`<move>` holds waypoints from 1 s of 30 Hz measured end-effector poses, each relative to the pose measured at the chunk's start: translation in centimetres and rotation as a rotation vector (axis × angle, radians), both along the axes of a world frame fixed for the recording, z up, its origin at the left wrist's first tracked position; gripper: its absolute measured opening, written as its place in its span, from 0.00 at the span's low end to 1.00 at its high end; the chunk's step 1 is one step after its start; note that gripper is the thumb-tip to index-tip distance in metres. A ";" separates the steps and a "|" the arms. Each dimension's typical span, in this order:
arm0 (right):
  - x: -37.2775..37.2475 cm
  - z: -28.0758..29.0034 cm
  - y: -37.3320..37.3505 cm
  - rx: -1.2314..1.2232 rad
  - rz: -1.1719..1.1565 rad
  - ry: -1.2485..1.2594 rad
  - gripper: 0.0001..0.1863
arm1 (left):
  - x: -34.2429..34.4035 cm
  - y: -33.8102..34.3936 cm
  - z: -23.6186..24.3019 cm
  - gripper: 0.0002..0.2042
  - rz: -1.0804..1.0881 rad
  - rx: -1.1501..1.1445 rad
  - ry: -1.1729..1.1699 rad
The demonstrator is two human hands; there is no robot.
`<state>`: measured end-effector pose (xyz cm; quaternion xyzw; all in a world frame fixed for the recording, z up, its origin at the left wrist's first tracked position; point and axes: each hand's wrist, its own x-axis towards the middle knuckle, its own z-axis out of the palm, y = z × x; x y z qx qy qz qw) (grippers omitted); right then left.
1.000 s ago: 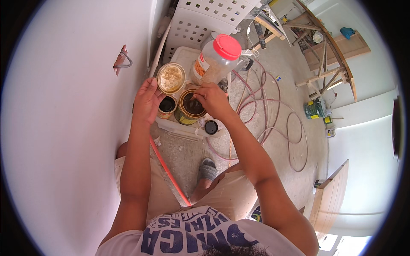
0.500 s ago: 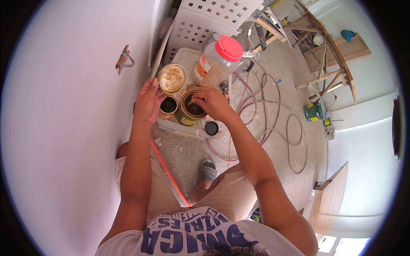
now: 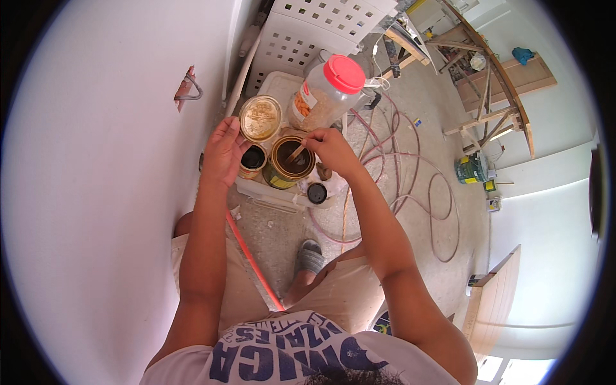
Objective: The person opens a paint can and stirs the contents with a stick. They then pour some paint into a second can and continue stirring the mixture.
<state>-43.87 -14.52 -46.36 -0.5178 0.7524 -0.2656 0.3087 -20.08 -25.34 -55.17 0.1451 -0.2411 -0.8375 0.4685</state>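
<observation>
My left hand [image 3: 225, 151] grips the edge of a round metal can lid [image 3: 261, 119], its pale, smeared face turned up. In my right hand [image 3: 331, 151] is a thin wooden stir stick [image 3: 296, 153], pinched near its upper end. The stick's lower end dips into dark brown liquid inside an open paint can [image 3: 278, 176]. A smaller open can [image 3: 252, 160] with black contents stands just left of it, below my left hand. To the right of the paint can sits a small dark-topped container [image 3: 317, 193].
A large clear jar with a red lid [image 3: 344, 73] stands behind the cans on a white plastic surface [image 3: 263, 191]. A white wall [image 3: 115, 192] runs along my left. Hose coils [image 3: 443, 212] lie on the floor at right. An orange pole [image 3: 253, 260] slants between my legs.
My right hand has moved right with the stir stick, from over the paint can's middle to its right rim, uncovering more of the liquid. My left hand keeps the lid nearly still.
</observation>
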 end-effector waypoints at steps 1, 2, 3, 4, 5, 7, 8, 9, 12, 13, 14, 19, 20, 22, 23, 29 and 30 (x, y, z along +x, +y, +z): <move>-0.2 0.2 0.1 -0.018 -0.009 0.005 0.14 | 0.0 0.0 0.0 0.07 0.006 0.004 -0.009; -0.4 0.3 0.2 -0.035 -0.017 0.011 0.14 | 0.0 0.0 0.0 0.07 0.011 0.008 -0.018; -0.6 0.5 0.3 -0.053 -0.026 0.016 0.15 | 0.0 0.0 0.1 0.07 0.011 0.006 -0.015; -0.7 0.8 0.4 -0.075 -0.032 0.016 0.15 | 0.1 -0.1 0.1 0.07 0.012 0.004 -0.014; -0.8 1.1 0.5 -0.096 -0.038 0.015 0.15 | 0.2 -0.1 0.1 0.07 0.012 0.002 -0.013; -0.7 2.0 0.9 -0.110 -0.068 0.030 0.14 | 0.2 -0.1 0.1 0.07 0.010 -0.001 -0.011; -0.4 2.9 1.1 -0.103 -0.091 0.046 0.14 | 0.3 -0.1 0.1 0.07 0.009 -0.002 -0.010; -0.4 3.3 1.3 -0.095 -0.115 0.061 0.14 | 0.3 -0.1 0.1 0.07 0.009 -0.005 -0.011; -1.9 3.2 2.4 -0.269 -0.040 0.138 0.14 | 0.1 -0.1 0.3 0.08 0.009 -0.015 -0.019; -1.7 3.8 2.7 -0.281 -0.043 0.160 0.13 | 0.1 0.0 0.5 0.08 0.013 -0.015 -0.030; -1.5 4.4 3.0 -0.293 -0.046 0.182 0.13 | 0.0 0.1 0.6 0.08 0.016 -0.015 -0.040; -0.5 6.4 3.9 -0.306 -0.102 0.143 0.11 | 0.3 -0.1 0.1 0.09 0.018 -0.027 -0.082; -0.7 6.4 4.0 -0.335 -0.092 0.163 0.10 | 0.2 -0.2 0.1 0.09 0.018 -0.026 -0.086; -0.8 6.2 4.1 -0.373 -0.054 0.193 0.10 | 0.1 0.0 0.2 0.09 0.021 -0.027 -0.083; -0.7 5.9 4.0 -0.383 -0.026 0.203 0.10 | 0.0 0.0 0.3 0.09 0.023 -0.028 -0.081; 1.8 0.9 1.8 -0.451 0.203 0.412 0.07 | 0.1 0.1 0.7 0.09 0.024 -0.018 -0.085; 1.9 0.0 1.5 -0.485 0.249 0.481 0.07 | 0.0 0.1 0.8 0.09 0.015 -0.028 -0.079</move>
